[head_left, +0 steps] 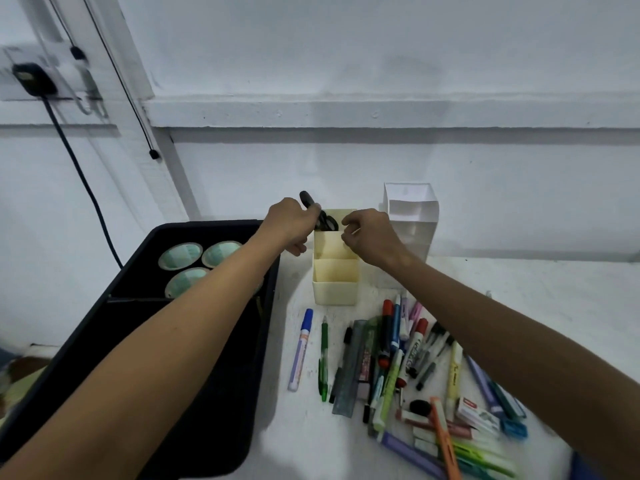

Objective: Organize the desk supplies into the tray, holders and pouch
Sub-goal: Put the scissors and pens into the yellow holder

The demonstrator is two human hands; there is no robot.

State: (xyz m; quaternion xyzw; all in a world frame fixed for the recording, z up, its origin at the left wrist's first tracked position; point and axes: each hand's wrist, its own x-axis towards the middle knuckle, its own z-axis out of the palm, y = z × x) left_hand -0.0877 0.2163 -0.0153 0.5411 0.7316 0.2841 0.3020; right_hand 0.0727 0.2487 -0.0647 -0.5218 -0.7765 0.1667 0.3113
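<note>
Left hand grips black scissors, lowering them blades-first into the far compartment of the cream holder. Right hand has curled fingers at the holder's right rim, can't tell if it's pinching it. White holder just right, black tray left, pens piled nearer.

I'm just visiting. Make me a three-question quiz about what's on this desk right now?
1. True or false: the left hand holds scissors over the cream holder.
2. What lies in the black tray? A) tape rolls B) markers C) a ruler
3. Where does the white holder stand relative to the cream one?

Key: 1 true. 2 A, tape rolls. 3 To its right, nearer the wall.
</note>
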